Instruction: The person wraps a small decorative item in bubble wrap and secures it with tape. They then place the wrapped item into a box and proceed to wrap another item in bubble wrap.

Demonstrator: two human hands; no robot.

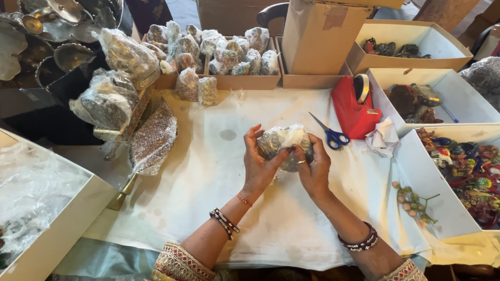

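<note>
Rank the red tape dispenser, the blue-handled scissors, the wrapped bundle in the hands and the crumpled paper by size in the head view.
1. Red tape dispenser
2. Wrapped bundle, held by both hands
3. Scissors and crumpled paper: too alike to rank; the scissors are longer, the paper bulkier.

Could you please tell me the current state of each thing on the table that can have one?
wrapped item: held above the cloth, clear film around it
left hand: gripping the item
right hand: gripping the item
scissors: closed, lying flat
tape dispenser: upright, roll loaded
white box: open, full of colourful pieces
</note>
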